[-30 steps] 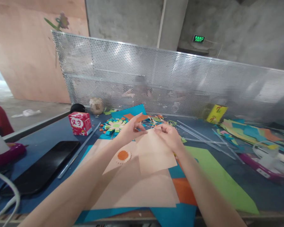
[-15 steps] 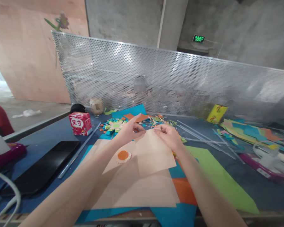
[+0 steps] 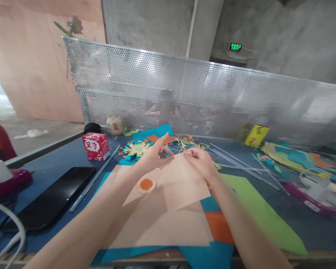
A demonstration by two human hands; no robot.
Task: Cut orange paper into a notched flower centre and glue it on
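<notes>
A pale peach sheet of paper stands tilted, raised off the larger peach sheet that lies flat under it. My right hand pinches its top edge between thumb and fingers. At the same edge, further left, my left hand has thumb and bent fingers closed on the corner, with the index finger pointing up. Left of the raised sheet lies a small scalloped paper disc with an orange centre. A layered paper flower rests behind my left hand.
A black phone and a red box are at the left. Green paper lies at the right, near clear sticks and a purple glue gun. Paper scraps lie behind my hands; a perforated metal screen closes the back.
Very little differs. The raised sheet's lower edge has tipped slightly, and both hands have shifted only a touch while staying at its top edge.
</notes>
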